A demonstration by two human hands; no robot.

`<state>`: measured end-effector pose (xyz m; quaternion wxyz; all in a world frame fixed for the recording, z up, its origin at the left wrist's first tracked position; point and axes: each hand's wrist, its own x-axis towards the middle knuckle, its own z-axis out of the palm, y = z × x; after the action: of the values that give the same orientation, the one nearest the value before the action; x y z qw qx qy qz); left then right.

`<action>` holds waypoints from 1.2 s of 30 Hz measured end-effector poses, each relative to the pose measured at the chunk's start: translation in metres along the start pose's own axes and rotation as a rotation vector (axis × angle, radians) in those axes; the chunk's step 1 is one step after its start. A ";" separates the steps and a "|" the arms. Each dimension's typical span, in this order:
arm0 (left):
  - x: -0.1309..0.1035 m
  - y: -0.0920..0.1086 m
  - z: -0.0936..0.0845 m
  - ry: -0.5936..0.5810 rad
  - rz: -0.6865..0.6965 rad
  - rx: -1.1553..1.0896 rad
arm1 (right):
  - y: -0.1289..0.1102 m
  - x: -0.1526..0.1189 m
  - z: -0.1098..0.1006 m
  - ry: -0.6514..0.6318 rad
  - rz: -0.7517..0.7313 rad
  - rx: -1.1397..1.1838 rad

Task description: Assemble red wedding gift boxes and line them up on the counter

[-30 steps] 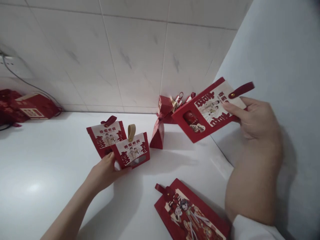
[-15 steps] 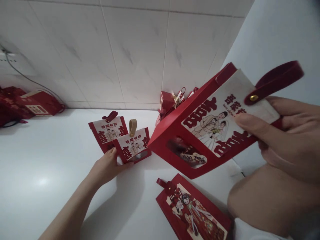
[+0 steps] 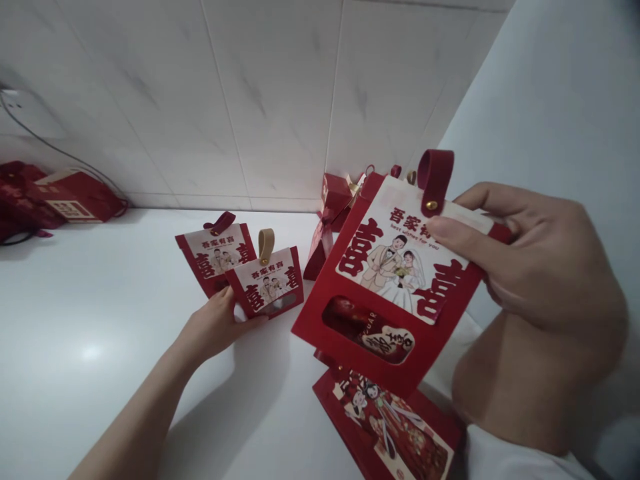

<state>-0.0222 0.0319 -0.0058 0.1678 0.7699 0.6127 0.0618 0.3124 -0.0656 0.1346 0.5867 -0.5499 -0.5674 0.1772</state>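
Observation:
My right hand point(image 3: 555, 253) grips a red wedding candy box point(image 3: 320, 310) by its top edge, thumb on the white printed flap. The box hangs above the table, its dark red loop upright and its window showing a wrapped item inside. On the table, my left hand point(image 3: 215, 320) is closed around the lower left corner of a similar candy box with a tan loop point(image 3: 265, 283). Right behind that one stands another candy box with a dark red loop point(image 3: 213, 250). Below the raised box lies a flat red box with a costumed couple printed on it point(image 3: 385, 427), partly covered from view.
Red boxes and a pink ribbon point(image 3: 320, 240) stand by the wall, partly behind the raised box. More red packaging point(image 3: 85, 197) and a cable sit at far left, under a wall socket point(image 3: 25, 110). A tiled wall point(image 3: 280, 100) bounds the white table point(image 3: 75, 300).
My right hand has turned its candy box more upright, facing me, and moved it left and slightly down. It now overlaps the top of the flat box. The left hand keeps its hold.

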 end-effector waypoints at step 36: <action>0.001 -0.003 0.001 -0.035 0.012 0.030 | 0.140 0.087 -0.031 0.293 0.417 -1.095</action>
<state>-0.0246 0.0333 -0.0084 0.1667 0.7769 0.6058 0.0401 0.4229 0.0390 0.0651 0.2432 -0.8904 -0.3696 -0.1069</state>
